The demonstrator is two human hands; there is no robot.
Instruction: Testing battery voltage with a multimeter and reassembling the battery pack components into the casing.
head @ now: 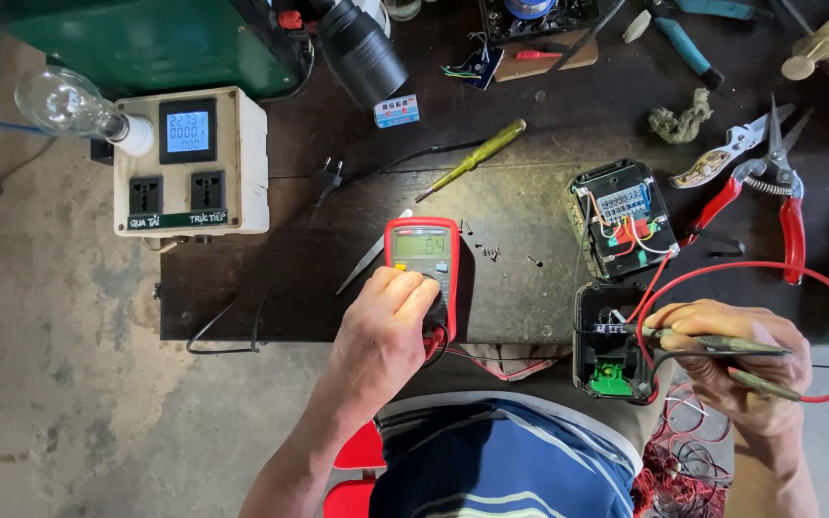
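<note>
nearest me, my left hand [386, 321] rests on the red multimeter [423, 264], fingers curled over its dial at the edge of the dark bench [510, 206]. my right hand [736, 360] pinches both test probes [722, 343] together, tips reaching into the open black battery case [611, 350] by the bench edge. risk as i judge it: held that close, the probe tips could bridge contacts and short, or the red lead [822, 278] snags the red pruning shears [769, 182].

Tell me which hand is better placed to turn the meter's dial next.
The left. The left hand already rests on the red multimeter, fingers over its dial. The right hand holds both probes at the opened black housing, so it is likely best kept there.
</note>
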